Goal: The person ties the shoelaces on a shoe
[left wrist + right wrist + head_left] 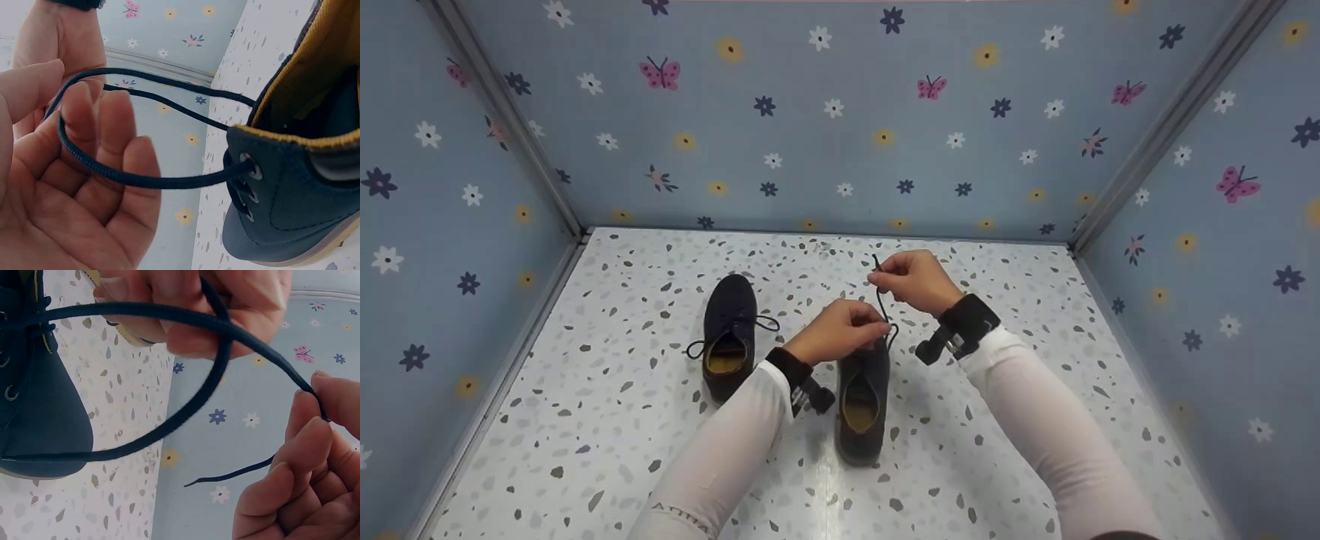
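A dark navy lace-up shoe (859, 442) stands on the speckled surface, its toe pointing away from me. My left hand (840, 330) is over the toe end and pinches the dark shoelace (169, 183), which curves from the eyelets round the fingers in the left wrist view. Farther up and to the right, my right hand (919, 281) pinches another stretch of lace between thumb and fingers. In the right wrist view the lace strands (129, 309) cross near the left hand, and a thin tip hangs loose below the right fingers (306, 444).
The matching shoe (727, 315) stands to the left, its lace tied with loops out to both sides. Blue panels (810, 112) with flowers and butterflies enclose the white speckled surface (960, 465) at the back and both sides. Each wrist wears a black strap with a camera.
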`<control>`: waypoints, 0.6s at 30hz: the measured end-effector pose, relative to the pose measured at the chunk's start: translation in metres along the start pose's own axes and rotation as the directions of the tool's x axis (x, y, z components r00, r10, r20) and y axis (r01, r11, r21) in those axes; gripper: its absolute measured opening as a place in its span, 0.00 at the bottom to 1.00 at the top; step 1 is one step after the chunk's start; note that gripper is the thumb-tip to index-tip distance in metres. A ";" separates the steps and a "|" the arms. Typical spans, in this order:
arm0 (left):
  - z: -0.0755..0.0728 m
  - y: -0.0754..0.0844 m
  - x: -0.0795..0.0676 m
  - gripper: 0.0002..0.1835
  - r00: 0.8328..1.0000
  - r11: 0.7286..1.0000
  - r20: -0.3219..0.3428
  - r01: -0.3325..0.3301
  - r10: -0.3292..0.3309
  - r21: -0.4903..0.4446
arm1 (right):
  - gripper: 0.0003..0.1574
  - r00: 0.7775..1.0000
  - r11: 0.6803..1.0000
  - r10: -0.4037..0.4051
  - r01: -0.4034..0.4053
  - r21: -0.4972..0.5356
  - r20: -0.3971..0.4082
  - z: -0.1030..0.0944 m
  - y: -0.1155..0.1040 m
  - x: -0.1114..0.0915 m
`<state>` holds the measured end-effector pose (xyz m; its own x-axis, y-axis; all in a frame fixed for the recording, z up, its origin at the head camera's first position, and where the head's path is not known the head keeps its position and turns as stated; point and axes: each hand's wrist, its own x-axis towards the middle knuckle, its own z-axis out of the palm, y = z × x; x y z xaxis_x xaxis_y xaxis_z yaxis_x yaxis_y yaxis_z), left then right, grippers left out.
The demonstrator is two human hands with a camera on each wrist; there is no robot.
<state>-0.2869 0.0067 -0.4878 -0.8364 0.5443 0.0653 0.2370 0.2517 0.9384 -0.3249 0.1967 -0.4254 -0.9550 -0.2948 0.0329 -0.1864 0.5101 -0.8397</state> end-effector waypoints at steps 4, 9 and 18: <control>0.001 -0.001 0.001 0.12 0.999 0.999 -0.028 -0.026 0.027 0.033 | 0.12 1.000 1.000 0.001 -0.001 -0.015 0.008 0.002 -0.003 0.003; 0.002 -0.002 0.002 0.12 0.998 0.998 -0.049 -0.029 0.031 0.053 | 0.11 1.000 1.000 0.000 0.000 0.001 0.005 0.003 -0.006 0.005; 0.000 -0.006 0.000 0.13 0.997 0.996 -0.052 -0.058 0.062 0.074 | 0.13 0.998 0.999 0.025 -0.023 -0.024 0.052 0.001 0.004 0.006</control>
<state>-0.2881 0.0046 -0.4931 -0.8447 0.5165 0.1407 0.3210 0.2784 0.9053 -0.3316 0.1964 -0.4293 -0.9460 -0.3239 -0.0161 -0.1694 0.5359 -0.8271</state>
